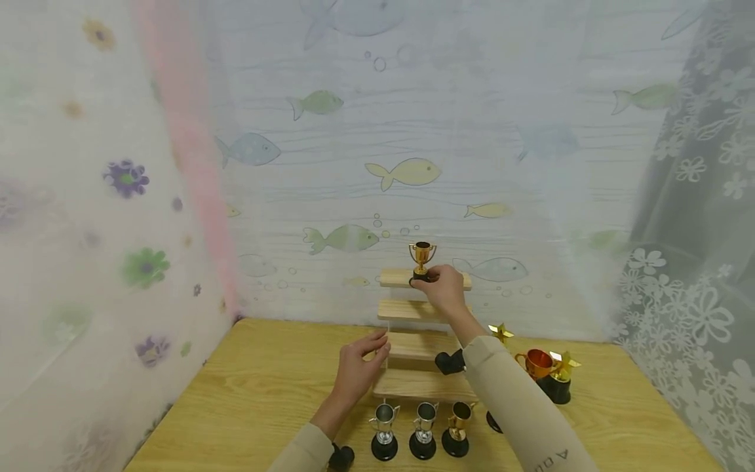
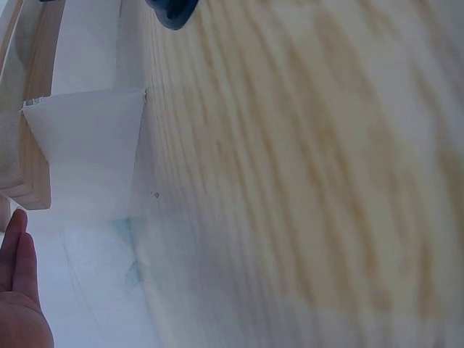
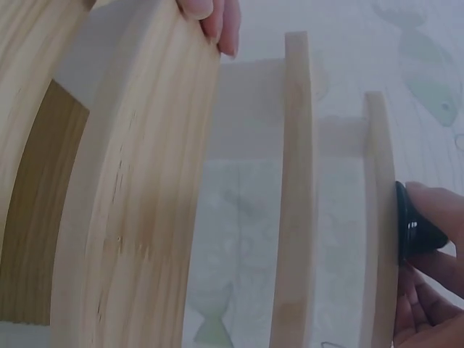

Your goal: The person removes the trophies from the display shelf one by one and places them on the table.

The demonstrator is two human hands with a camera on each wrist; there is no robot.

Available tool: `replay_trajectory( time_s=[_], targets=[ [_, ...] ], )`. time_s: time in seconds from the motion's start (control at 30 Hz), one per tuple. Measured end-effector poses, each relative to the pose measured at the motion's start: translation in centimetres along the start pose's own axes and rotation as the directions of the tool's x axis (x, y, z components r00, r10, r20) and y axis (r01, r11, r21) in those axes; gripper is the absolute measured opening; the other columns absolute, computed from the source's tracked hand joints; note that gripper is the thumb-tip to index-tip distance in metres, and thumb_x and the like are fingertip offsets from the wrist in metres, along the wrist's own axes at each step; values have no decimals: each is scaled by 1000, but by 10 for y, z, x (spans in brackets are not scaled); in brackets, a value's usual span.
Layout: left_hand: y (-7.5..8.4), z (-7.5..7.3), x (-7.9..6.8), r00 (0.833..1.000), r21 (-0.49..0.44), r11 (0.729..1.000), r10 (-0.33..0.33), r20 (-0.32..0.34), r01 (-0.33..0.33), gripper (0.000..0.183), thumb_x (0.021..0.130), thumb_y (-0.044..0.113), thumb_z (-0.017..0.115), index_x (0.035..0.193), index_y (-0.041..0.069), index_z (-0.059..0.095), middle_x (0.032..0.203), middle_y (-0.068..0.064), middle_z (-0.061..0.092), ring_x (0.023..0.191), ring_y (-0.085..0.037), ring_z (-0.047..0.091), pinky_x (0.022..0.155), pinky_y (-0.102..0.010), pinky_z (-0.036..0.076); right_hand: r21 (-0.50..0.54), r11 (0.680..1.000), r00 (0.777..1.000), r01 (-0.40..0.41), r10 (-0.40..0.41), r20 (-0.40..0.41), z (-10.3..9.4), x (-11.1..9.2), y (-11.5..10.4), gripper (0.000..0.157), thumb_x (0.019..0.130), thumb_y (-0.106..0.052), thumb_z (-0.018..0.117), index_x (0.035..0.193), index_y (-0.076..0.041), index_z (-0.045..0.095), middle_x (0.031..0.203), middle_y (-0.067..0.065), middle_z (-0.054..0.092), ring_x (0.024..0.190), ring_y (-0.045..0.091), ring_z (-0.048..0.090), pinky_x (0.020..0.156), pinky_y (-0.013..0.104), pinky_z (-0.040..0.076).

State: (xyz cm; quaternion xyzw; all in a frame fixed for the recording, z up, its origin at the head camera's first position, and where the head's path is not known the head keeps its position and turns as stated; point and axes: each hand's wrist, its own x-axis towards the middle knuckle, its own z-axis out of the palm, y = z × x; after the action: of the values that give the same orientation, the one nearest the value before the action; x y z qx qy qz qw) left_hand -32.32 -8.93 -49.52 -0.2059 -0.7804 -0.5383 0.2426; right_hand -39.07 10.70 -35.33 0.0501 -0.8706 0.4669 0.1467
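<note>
My right hand (image 1: 445,288) holds a small gold trophy cup (image 1: 422,252) by its black base, upright at the top step of a wooden tiered stand (image 1: 425,383). In the right wrist view the black base (image 3: 420,230) meets the top board, with fingers and thumb around it. Lower down, my left hand (image 1: 356,367) touches the left end of a lower board, its fingers (image 2: 25,264) fairly straight. Two silver trophy cups (image 1: 385,419) and another gold trophy cup (image 1: 459,423) stand on the table before the stand.
Right of the stand, partly behind my right sleeve (image 1: 519,400), are a red-orange trophy cup (image 1: 538,364) and gold star trophies (image 1: 560,380). The wooden table (image 1: 265,367) ends at a fish-patterned curtain (image 1: 407,170); flowered curtains hang on both sides.
</note>
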Motion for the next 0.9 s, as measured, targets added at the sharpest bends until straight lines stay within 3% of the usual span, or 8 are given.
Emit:
replay_trajectory(
  time_s=[0.17,0.47,0.67,0.9],
  targets=[
    [-1,1,-1,1000,-11,1000,-3,5,3,25,99,15,71,118,0,76,132,-8,68,122,-30,65,95,-44,57,-21,999,1000,28,-28,9,-7,-6,2,34,92,-19,79,115,6,73,113,22,71,103,37,69,86,49,58],
    [1,0,1,1000,-29,1000,6,4,-6,26,99,15,70,118,-2,75,132,-19,67,122,-33,65,95,-46,56,-44,997,998,58,-57,36,-17,-12,2,31,92,-20,79,111,5,75,108,21,74,101,37,70,83,48,59],
    [1,0,0,1000,-17,1000,0,5,1,25,99,14,70,117,-3,75,131,-20,67,121,-33,66,96,-45,55,-69,997,998,44,-40,50,-21,-17,3,29,92,-21,79,109,2,77,107,19,75,101,35,69,83,48,59],
    [-2,1,0,1000,-12,1000,13,6,-13,26,100,15,70,117,-3,76,132,-17,68,121,-33,66,95,-45,56,-125,991,997,44,-36,64,-32,-26,6,38,91,-23,79,116,5,74,117,22,70,105,38,65,84,50,57]
  ],
)
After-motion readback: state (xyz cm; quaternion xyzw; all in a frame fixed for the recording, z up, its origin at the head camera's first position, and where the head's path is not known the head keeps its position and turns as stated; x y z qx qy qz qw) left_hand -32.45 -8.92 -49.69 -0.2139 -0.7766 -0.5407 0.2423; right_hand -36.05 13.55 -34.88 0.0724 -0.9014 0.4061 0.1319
